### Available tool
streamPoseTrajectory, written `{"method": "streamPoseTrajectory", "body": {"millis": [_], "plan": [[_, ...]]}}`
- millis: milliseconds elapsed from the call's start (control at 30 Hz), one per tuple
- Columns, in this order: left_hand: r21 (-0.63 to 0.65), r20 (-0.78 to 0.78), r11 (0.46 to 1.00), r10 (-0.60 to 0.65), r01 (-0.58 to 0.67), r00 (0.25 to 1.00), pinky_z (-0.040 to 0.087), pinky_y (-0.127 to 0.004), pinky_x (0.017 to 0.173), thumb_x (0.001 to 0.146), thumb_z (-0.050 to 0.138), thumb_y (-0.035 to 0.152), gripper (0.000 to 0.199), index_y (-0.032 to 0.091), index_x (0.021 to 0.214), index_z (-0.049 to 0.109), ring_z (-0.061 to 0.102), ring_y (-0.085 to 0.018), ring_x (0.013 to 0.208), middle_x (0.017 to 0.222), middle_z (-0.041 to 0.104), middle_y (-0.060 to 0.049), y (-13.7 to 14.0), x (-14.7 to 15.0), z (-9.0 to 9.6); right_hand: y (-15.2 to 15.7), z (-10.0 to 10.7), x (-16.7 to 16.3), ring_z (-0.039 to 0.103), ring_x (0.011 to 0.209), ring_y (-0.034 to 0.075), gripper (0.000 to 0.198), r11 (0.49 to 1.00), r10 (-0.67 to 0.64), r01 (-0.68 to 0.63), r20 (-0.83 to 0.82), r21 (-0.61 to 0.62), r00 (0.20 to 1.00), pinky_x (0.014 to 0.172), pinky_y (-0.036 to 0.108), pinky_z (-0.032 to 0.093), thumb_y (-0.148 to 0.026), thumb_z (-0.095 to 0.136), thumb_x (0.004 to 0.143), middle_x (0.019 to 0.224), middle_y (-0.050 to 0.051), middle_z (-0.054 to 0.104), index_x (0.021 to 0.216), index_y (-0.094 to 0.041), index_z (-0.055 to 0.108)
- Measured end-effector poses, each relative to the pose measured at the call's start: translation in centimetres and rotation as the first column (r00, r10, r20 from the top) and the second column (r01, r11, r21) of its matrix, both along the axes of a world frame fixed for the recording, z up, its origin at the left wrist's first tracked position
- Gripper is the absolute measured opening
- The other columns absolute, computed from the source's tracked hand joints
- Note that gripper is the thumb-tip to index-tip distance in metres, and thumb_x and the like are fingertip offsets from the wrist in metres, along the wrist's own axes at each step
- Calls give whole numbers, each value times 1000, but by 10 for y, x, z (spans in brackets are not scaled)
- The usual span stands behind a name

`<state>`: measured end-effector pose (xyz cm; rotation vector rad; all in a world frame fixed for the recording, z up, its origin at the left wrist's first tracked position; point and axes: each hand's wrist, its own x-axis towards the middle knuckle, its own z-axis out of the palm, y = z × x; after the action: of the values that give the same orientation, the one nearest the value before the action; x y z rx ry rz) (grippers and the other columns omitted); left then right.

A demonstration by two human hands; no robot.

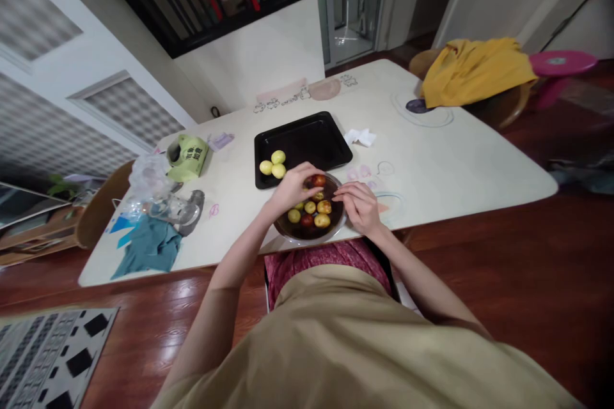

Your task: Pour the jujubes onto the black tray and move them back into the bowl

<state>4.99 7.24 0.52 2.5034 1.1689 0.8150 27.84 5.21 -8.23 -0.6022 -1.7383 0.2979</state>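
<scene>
A round bowl (311, 238) of dark liquid stands at the table's near edge, holding several small round fruits (322, 220), yellow-green to reddish brown. Over its far side, my left hand (293, 188) is closed around a reddish-brown fruit (318, 180), thumb and fingers at its sides. At the bowl's right rim my right hand (359, 206) has its fingertips pinched together, close to that fruit; what they hold, if anything, is too small to make out. Behind the bowl is a black tray (307, 140), with three pale yellow-green fruits (278, 170) in its near left corner.
Crumpled white tissue (361, 137) lies right of the tray. On the table's left are a green bag (192, 156), clear plastic (148, 172), a grey item (192, 211) and a teal cloth (151, 246). A yellow cloth (474, 70) drapes over a chair at right.
</scene>
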Motion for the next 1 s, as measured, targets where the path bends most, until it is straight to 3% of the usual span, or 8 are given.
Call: {"method": "streamPoseTrajectory", "body": {"millis": [167,333,600,1000], "plan": [[-46,-64,997,-73,70,995,61,-45,105,93,80,19,32,22,124,76,75,-29,115,124,77,-11,-8,6,-17,1,-1,1,75,94,26,46,999,-10,12,31,-53,999,86,49,59,-37,44,113,93,8,81,87,-25,80],[-59,-84,996,-79,74,993,61,-45,105,92,82,21,35,21,126,77,76,-30,116,125,79,-12,-6,8,-23,1,-1,2,75,95,26,44,999,-10,11,31,-33,999,89,50,59,-34,43,112,95,8,82,92,-26,81],[-45,-92,996,-80,76,993,62,-43,105,95,78,19,33,22,128,76,77,-27,115,126,79,-10,-11,5,-22,5,-6,3,72,123,30,35,997,55,-43,182,-69,982,106,56,56,-35,49,110,117,8,84,117,-27,83],[-2,40,989,145,-145,989,64,-41,100,101,69,23,26,23,126,77,78,-26,110,121,81,-9,-31,-36,-11,11,-14,5,75,124,30,44,990,139,-125,258,-70,956,111,60,53,-35,41,111,126,9,83,120,-27,83]]}}
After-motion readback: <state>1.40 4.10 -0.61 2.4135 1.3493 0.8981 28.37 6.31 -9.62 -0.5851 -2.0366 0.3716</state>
